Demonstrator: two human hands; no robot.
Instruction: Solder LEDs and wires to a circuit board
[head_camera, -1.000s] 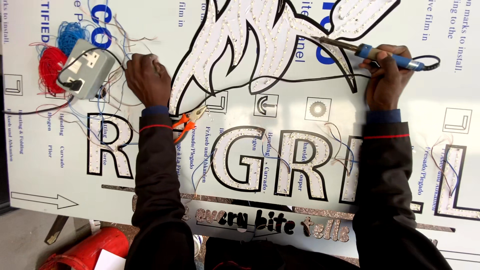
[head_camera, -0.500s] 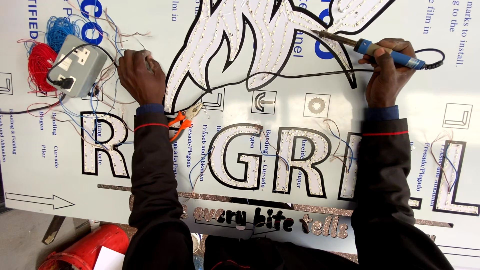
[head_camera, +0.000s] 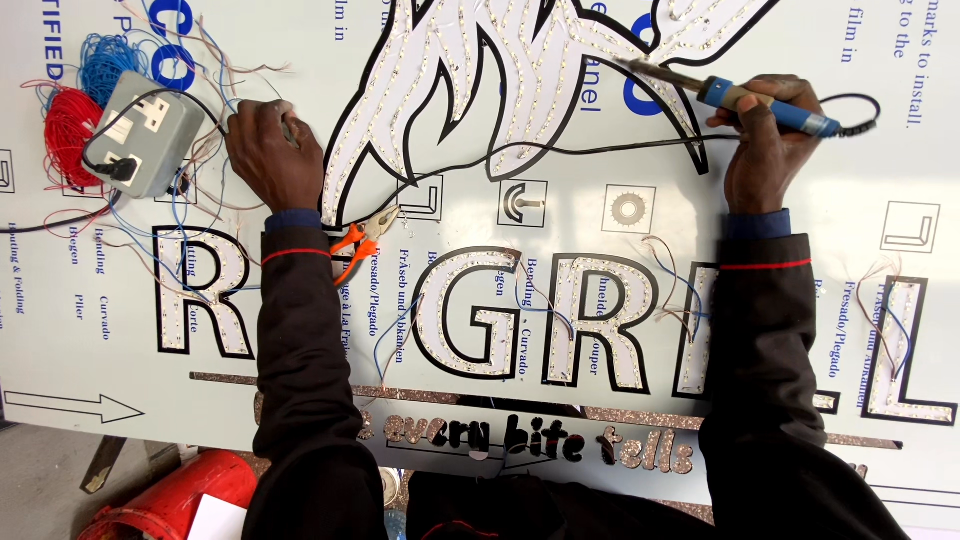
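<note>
Left hand (head_camera: 272, 160) shifted right, right hand (head_camera: 765, 140) gripping soldering iron (head_camera: 745, 98)

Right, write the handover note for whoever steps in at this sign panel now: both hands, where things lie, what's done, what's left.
Left hand: resting on the white sign panel at the flame outline's left edge, pinching something thin; exactly what is unclear.
Right hand: gripping the blue-handled soldering iron, tip over the flame's right side.
Grey socket box and red and blue wire coils sit far left; orange-handled pliers lie beside the left forearm.
Done: LED strips fill the flame and letters.
Left: loose wire tails hang at several letters, seemingly unjoined.
</note>
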